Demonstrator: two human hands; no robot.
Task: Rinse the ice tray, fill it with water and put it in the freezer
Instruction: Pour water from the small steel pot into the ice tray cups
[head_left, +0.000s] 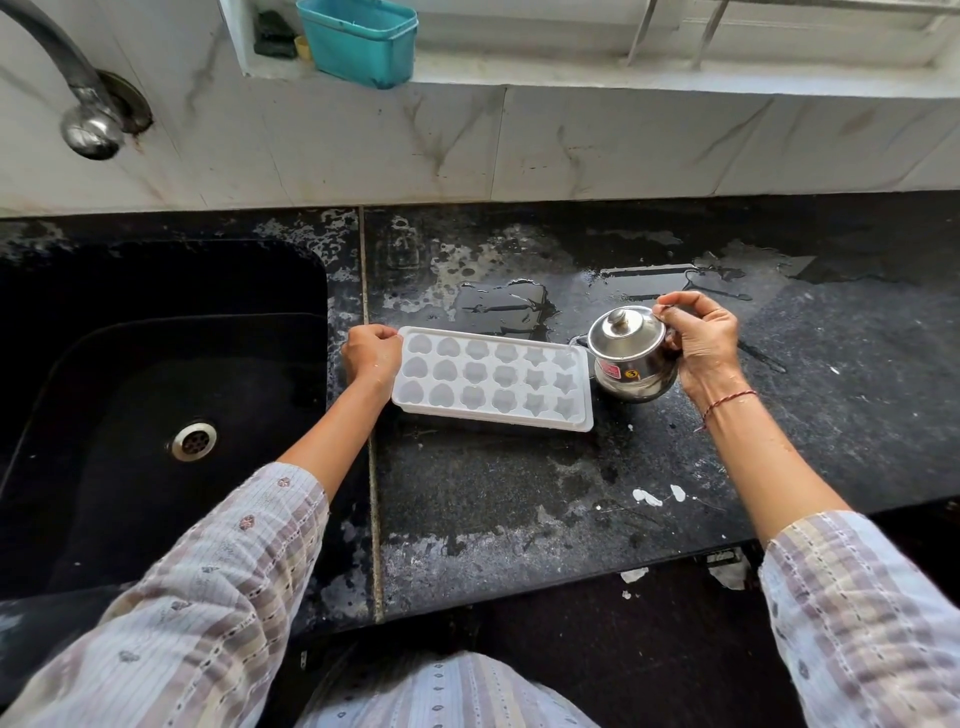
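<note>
Sleeves (208, 597) sitting nearest, striped pale fabric, both forearms reaching out over the black counter (519, 519). White smears (655, 496) lying on the counter near its front edge, right of centre.

Tray (492, 378) lying flat on the counter, mid-distance, just right of the sink (130, 415). White, three rows of moulds: hearts left, flowers middle, stars right. Can't tell if the moulds are holding water.

Left hand (371, 356) gripping the tray's left end, fingers curled over the rim.

Right hand (701, 345) holding a small steel pot (631, 358), fingers wrapped round its right side, lid on. Pot tilting slightly left, its spout touching or just over the tray's far right corner; can't tell which. Red thread (727, 402) sitting on the right wrist.

Drain (193, 440) showing in the sink floor.

Puddles (498, 304) lying on the counter just beyond the tray and pot.

Farther back: marble-look tiled wall (467, 140), tap (85, 111) coming out of it far left above the sink. Teal tub (358, 39) sitting on the window ledge, farthest.
</note>
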